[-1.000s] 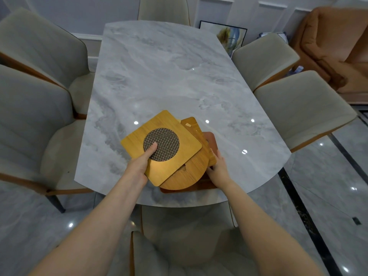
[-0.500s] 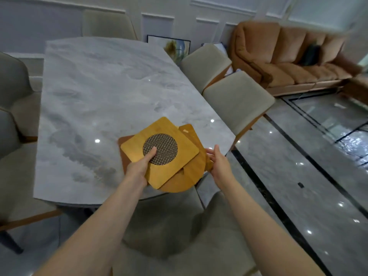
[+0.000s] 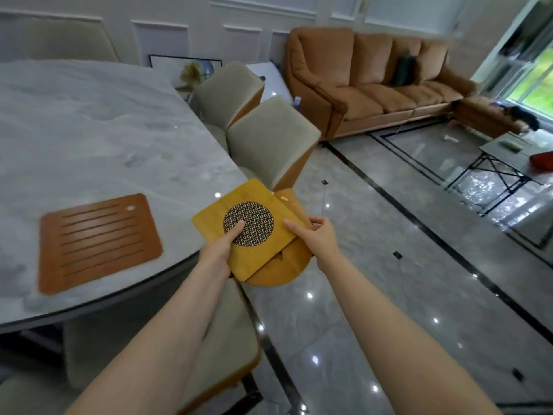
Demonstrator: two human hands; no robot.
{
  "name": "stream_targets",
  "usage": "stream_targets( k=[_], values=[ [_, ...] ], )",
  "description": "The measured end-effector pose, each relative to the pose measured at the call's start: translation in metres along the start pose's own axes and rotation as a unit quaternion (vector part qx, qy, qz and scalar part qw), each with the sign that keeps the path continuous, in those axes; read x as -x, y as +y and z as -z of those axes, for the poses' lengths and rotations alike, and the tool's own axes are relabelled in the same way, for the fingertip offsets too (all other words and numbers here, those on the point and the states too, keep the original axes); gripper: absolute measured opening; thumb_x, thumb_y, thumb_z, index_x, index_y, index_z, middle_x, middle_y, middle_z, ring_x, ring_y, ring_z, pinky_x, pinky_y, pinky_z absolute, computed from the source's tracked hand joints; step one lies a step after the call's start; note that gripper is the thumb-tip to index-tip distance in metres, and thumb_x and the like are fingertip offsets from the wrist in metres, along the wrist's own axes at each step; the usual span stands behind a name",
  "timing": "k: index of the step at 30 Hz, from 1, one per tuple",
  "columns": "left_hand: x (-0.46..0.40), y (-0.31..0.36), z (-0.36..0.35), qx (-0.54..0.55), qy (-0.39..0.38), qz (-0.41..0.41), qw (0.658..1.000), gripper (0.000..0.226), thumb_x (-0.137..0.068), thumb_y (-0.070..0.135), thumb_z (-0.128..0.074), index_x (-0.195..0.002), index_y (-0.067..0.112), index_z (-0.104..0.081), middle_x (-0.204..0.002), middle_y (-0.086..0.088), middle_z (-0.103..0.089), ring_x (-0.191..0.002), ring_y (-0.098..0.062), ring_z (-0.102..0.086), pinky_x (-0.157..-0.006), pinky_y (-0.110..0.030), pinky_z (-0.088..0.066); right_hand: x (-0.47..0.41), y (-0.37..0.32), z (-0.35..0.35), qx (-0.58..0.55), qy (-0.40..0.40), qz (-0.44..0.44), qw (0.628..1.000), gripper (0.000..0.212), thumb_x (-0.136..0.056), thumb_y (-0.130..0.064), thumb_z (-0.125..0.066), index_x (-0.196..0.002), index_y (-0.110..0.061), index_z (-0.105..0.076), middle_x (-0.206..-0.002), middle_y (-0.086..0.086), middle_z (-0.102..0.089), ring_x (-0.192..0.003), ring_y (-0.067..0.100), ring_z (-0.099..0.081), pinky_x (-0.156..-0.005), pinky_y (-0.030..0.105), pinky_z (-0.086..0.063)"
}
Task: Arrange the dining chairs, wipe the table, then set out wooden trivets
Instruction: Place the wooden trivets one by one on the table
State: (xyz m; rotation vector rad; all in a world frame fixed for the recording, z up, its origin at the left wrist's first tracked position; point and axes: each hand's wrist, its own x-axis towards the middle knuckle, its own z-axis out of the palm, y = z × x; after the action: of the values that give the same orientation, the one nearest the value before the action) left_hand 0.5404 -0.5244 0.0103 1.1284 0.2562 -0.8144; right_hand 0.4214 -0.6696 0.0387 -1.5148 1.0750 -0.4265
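A reddish-brown slatted trivet (image 3: 98, 241) lies flat on the marble table (image 3: 89, 130) near its front edge. Beyond the table's right edge, over the floor, I hold a small stack of wooden trivets. On top is a square yellow trivet (image 3: 257, 259) with a round mesh centre; under it are a rounded darker trivet (image 3: 278, 271) and another one, mostly hidden. My left hand (image 3: 223, 247) grips the stack at its near left side, thumb on the mesh. My right hand (image 3: 317, 238) holds the stack's right edge, thumb on top.
Two beige chairs (image 3: 269, 142) stand along the table's right side, and one chair (image 3: 218, 339) sits below my arms. A brown sofa (image 3: 374, 82) lines the far wall. A folding table (image 3: 508, 163) stands at the right on the glossy tiled floor.
The reddish-brown slatted trivet stayed on the table while the rest of the stack came off it to the right. My view has swung right towards the sofa.
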Motion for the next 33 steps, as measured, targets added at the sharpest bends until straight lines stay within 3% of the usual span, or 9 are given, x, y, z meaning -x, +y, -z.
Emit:
stream_targets(
  k=[4,8,10,13,17,21,26,33],
  values=[
    [0.006,-0.053,-0.08,0.0,-0.021,0.014,1.0,0.05,-0.072,0.02,-0.081,-0.116,0.011,-0.058,-0.11,-0.004,-0.064,-0.089,-0.022,-0.061,-0.066,-0.033,-0.049,-0.022,0.012,0.089,-0.011,0.027,-0.003,1.0,0.076,-0.065,-0.037,-0.086,-0.123,-0.015,-0.042,-0.118,0.003,-0.05,-0.106,0.021,-0.055,-0.089,0.038,-0.051],
    [-0.003,-0.078,-0.141,-0.019,-0.047,0.036,0.998,0.065,-0.064,0.024,-0.085,-0.121,0.009,-0.059,-0.116,-0.008,-0.065,-0.098,-0.027,-0.064,-0.083,-0.042,-0.053,-0.044,0.019,0.149,-0.035,0.064,0.023,0.997,0.067,-0.071,-0.034,-0.083,-0.12,-0.016,-0.041,-0.106,0.0,-0.05,-0.091,0.014,-0.055,-0.07,0.028,-0.049],
    [-0.01,-0.084,-0.166,-0.033,-0.071,0.043,0.996,0.068,-0.061,0.026,-0.086,-0.122,0.011,-0.06,-0.118,-0.009,-0.065,-0.101,-0.029,-0.064,-0.088,-0.046,-0.052,-0.058,0.024,0.168,-0.04,0.082,0.028,0.995,0.057,-0.071,-0.036,-0.082,-0.11,-0.019,-0.045,-0.109,0.002,-0.053,-0.091,0.015,-0.057,-0.071,0.03,-0.051],
    [-0.026,-0.093,-0.207,-0.052,-0.091,0.06,0.993,0.062,-0.065,0.027,-0.084,-0.121,0.012,-0.061,-0.116,-0.009,-0.066,-0.101,-0.031,-0.064,-0.083,-0.046,-0.053,-0.084,0.027,0.198,-0.031,0.108,0.012,0.994,0.047,-0.071,-0.041,-0.081,-0.097,-0.022,-0.047,-0.114,0.005,-0.055,-0.099,0.02,-0.057,-0.081,0.036,-0.052],
    [-0.051,-0.104,-0.258,-0.054,-0.102,0.07,0.991,0.043,-0.076,0.023,-0.078,-0.113,0.012,-0.061,-0.108,-0.008,-0.066,-0.091,-0.027,-0.065,-0.066,-0.038,-0.052,-0.123,0.023,0.229,-0.07,0.111,-0.004,0.991,0.046,-0.077,-0.034,-0.078,-0.105,-0.015,-0.047,-0.105,0.001,-0.054,-0.087,0.013,-0.055,-0.065,0.025,-0.046],
    [-0.09,-0.102,-0.313,-0.047,-0.129,0.069,0.988,0.033,-0.082,0.02,-0.072,-0.112,0.012,-0.061,-0.109,-0.009,-0.065,-0.087,-0.025,-0.064,-0.063,-0.037,-0.051,-0.184,0.011,0.251,-0.065,0.125,0.0,0.99,0.042,-0.078,-0.036,-0.077,-0.1,-0.017,-0.047,-0.106,0.002,-0.055,-0.094,0.018,-0.056,-0.077,0.033,-0.051],
    [-0.148,-0.082,-0.382,-0.059,-0.129,0.044,0.989,0.038,-0.083,0.017,-0.07,-0.119,0.008,-0.059,-0.117,-0.009,-0.063,-0.097,-0.027,-0.061,-0.078,-0.039,-0.048,-0.268,-0.022,0.276,-0.049,0.138,0.007,0.989,0.03,-0.083,-0.036,-0.071,-0.087,-0.019,-0.046,-0.093,0.001,-0.054,-0.082,0.015,-0.053,-0.07,0.031,-0.046],
    [-0.219,-0.061,-0.472,-0.07,-0.142,0.044,0.986,0.056,-0.079,0.023,-0.074,-0.128,0.005,-0.053,-0.11,-0.01,-0.066,-0.089,-0.023,-0.065,-0.074,-0.034,-0.052,-0.37,-0.061,0.319,-0.059,0.163,0.008,0.985,0.034,-0.092,-0.038,-0.059,-0.075,-0.017,-0.037,-0.071,-0.001,-0.041,-0.062,0.011,-0.037,-0.054,0.023,-0.03]
  ],
)
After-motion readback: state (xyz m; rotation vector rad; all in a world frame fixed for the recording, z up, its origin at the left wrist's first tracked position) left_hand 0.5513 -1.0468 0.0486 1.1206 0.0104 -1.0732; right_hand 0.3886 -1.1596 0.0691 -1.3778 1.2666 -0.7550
